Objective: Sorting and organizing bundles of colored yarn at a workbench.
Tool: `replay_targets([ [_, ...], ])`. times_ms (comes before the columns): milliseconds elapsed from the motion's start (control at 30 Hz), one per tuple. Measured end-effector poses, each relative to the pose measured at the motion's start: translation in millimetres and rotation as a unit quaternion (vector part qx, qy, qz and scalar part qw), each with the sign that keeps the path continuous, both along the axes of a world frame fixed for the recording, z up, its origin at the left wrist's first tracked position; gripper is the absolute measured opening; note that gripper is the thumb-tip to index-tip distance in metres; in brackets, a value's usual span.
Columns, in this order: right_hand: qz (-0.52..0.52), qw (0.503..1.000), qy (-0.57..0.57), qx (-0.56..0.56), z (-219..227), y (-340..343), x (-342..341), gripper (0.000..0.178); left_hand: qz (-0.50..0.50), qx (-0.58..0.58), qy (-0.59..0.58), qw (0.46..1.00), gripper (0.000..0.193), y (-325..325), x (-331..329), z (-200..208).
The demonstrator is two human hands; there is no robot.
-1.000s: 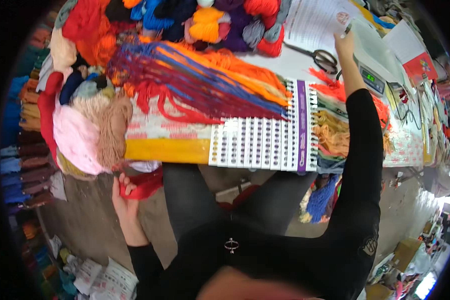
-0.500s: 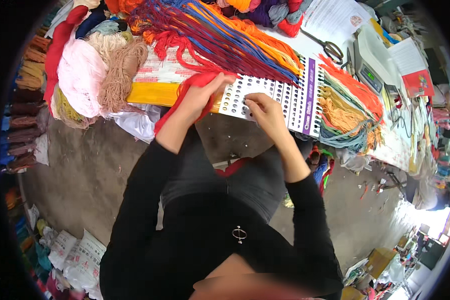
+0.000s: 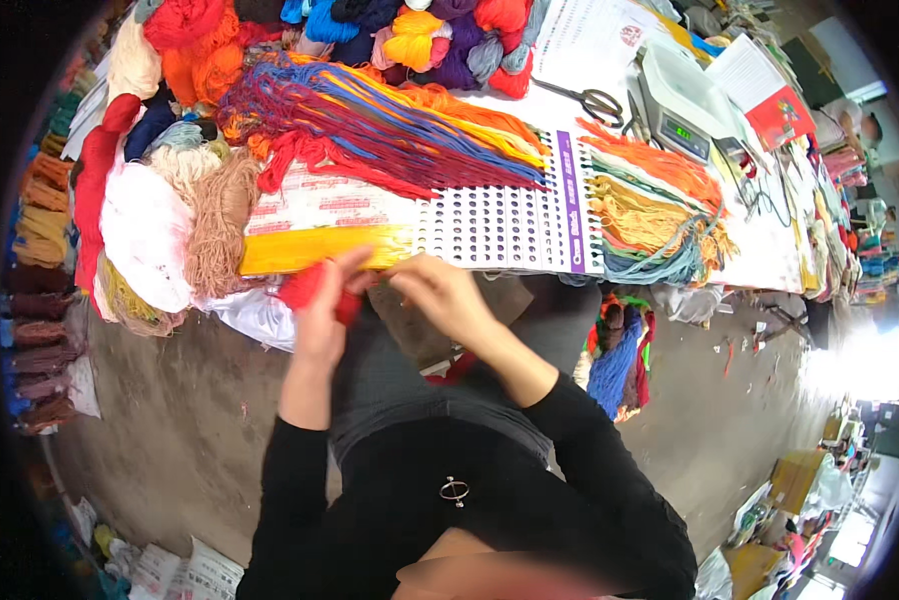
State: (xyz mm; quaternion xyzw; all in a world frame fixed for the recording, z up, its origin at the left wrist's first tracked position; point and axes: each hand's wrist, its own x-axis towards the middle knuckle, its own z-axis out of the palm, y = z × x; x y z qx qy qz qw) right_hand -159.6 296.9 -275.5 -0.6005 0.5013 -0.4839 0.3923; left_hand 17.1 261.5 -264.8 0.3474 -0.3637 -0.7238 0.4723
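Note:
My left hand [image 3: 320, 318] is closed around a bundle of red thread [image 3: 295, 290] just off the table's near edge. Close beside it, my right hand [image 3: 440, 295] has thumb and finger pinched together; what lies between them is too small to make out. Beyond the hands lies a white punched card [image 3: 490, 258] with rows of round holes and a purple strip [image 3: 574, 215]. Long purple, blue, orange and red threads [image 3: 400, 130] run leftward from its far part. To the left of the card a flat yellow bundle [image 3: 310, 250] lies along the edge.
Scissors [image 3: 592, 101] and a digital scale [image 3: 685, 100] are at the far right. Orange, tan and grey-blue threads [image 3: 650, 200] hang from the card's right side. Pink, brown and red skeins [image 3: 148, 240] crowd the left. A bundle of coloured yarn [image 3: 618, 365] hangs below the table edge.
Both hands have drawn back from the card toward my body, and the right one has moved left beside the left. The red thread has come along, gathered in my left hand. The view has shifted.

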Motion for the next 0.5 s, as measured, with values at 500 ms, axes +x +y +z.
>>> replay_targets([
  [500,-0.204,0.956,0.204,0.044,50,-84,-151,0.026,0.035,0.050,0.128,0.990,0.035,-2,-7,11],
])
